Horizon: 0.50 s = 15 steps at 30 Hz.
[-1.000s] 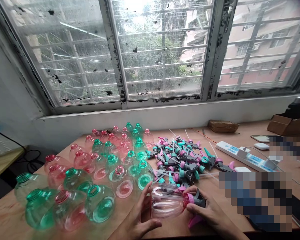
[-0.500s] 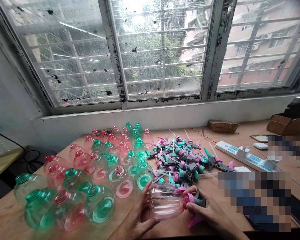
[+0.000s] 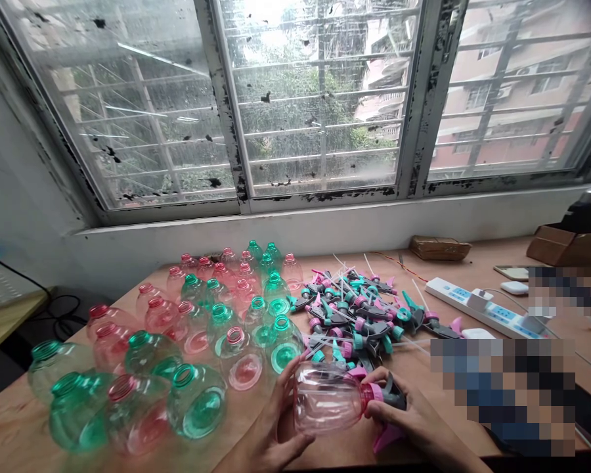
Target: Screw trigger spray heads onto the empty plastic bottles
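Observation:
A clear pink spray bottle point(image 3: 328, 397) lies sideways between my hands near the table's front edge. My left hand point(image 3: 280, 417) grips its base end, thumb below and fingers above. At the neck, my right hand point(image 3: 394, 407) has its fingers closed round the pink collar of a grey trigger sprayer point(image 3: 393, 392). The sprayer sits on the bottle's mouth, and its pink trigger point(image 3: 388, 437) points down below my right hand. Whether the collar is fully tight I cannot tell. Just behind the bottle is a heap of loose trigger sprayers point(image 3: 359, 315) in grey, pink and teal.
Several open-mouthed pink and green bottles, such as a green bottle point(image 3: 196, 402), stand on the left of the wooden table point(image 3: 256, 433). A white power strip point(image 3: 482, 305) and a brown cardboard box point(image 3: 569, 243) are on the right. Windows rise behind.
The bottle has turned slightly about its length, and the pink trigger has shifted a little. Both hands keep their hold in nearly the same place.

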### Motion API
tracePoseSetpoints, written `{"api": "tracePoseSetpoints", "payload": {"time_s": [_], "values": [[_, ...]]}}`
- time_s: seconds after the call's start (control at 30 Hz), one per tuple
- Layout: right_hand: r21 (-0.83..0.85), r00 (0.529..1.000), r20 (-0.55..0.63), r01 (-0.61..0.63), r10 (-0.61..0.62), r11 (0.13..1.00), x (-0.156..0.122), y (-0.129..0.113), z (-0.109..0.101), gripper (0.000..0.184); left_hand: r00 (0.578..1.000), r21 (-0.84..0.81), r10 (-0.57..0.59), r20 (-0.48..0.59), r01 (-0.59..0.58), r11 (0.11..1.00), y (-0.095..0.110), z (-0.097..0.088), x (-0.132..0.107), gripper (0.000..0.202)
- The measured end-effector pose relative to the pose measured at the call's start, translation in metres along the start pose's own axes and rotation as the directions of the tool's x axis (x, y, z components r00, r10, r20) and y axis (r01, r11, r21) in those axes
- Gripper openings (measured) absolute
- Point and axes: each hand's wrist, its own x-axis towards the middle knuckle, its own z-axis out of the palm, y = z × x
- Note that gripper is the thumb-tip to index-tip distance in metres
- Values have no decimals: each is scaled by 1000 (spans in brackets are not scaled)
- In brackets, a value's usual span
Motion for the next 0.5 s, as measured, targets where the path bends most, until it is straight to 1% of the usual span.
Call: {"api": "tracePoseSetpoints", "payload": {"time_s": [0.07, 0.1, 0.13, 0.2, 0.27, 0.3, 0.33, 0.4, 0.5], "values": [[3, 1000, 0, 0, 0, 1000, 0, 0, 0, 42, 1000, 37, -7, -11, 7, 999, -3, -1, -1, 89], [2, 1000, -3, 2, -2, 1000, 0, 0, 0, 41, 1000, 35, -18, -14, 19, 999, -5, -1, -1, 93], [0, 1000, -6, 5, -5, 1000, 0, 0, 0, 41, 1000, 8, -26, -15, 27, 1000, -6, -1, -2, 97], [-5, 1000, -12, 15, -15, 1000, 0, 0, 0, 40, 1000, -96, -26, -17, 24, 995, -7, 0, -1, 102], [-5, 1000, -16, 22, -22, 1000, -1, -1, 0, 39, 1000, -202, -18, 4, 19, 979, -3, 2, 0, 98], [-1, 1000, -18, 22, -22, 1000, -1, -1, 1, 39, 1000, -225, -17, 21, 22, 974, 0, 2, 1, 96], [4, 1000, -18, 18, -18, 1000, -1, 0, 1, 39, 999, -211, -16, 34, 23, 977, 3, 2, 2, 94], [15, 1000, -17, 9, -9, 1000, 0, 1, 2, 40, 999, -120, -19, 39, 24, 992, 8, 2, 3, 92], [17, 1000, -12, 3, -3, 1000, 1, 2, 2, 42, 1000, 14, -26, 7, 26, 1000, 8, 0, 2, 87]]}}
